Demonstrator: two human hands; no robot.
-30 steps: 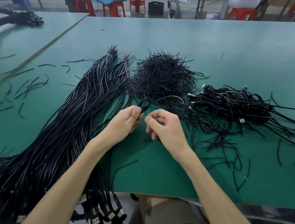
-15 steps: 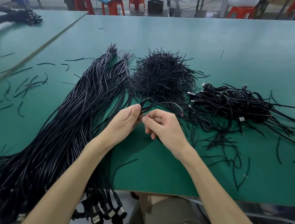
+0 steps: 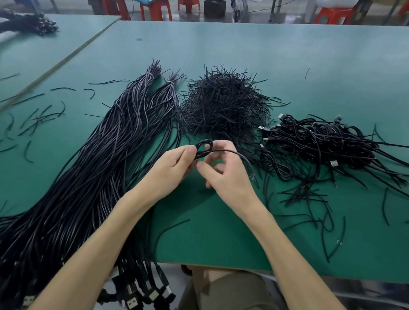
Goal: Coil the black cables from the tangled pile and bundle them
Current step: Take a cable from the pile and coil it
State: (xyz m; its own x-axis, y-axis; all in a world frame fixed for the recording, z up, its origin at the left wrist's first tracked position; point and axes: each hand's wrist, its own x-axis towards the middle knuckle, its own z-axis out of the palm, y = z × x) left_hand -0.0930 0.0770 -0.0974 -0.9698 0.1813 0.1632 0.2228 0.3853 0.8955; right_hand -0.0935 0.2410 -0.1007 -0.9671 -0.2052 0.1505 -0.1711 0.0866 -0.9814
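Note:
Both hands meet over the green table [image 3: 215,232] at one black cable [image 3: 205,146] that is folded into a small coil. My left hand [image 3: 171,169] pinches the coil's lower part between thumb and fingers. My right hand [image 3: 224,170] has its fingers curled round the same cable, whose free end arcs off to the right. A long bundle of straight black cables [image 3: 88,180] lies to the left and hangs over the near edge with its USB plugs [image 3: 141,298]. A heap of coiled cables [image 3: 327,143] lies to the right.
A mound of short black ties [image 3: 225,101] sits just behind the hands. Loose ties [image 3: 31,120] are scattered at left and at right of the table. Red stools [image 3: 156,9] and a second table stand behind. My knee shows below the table's near edge.
The cable's loop has been folded tighter into a small coil, and its free end has swung lower to the right. My right hand's fingers have risen around the coil.

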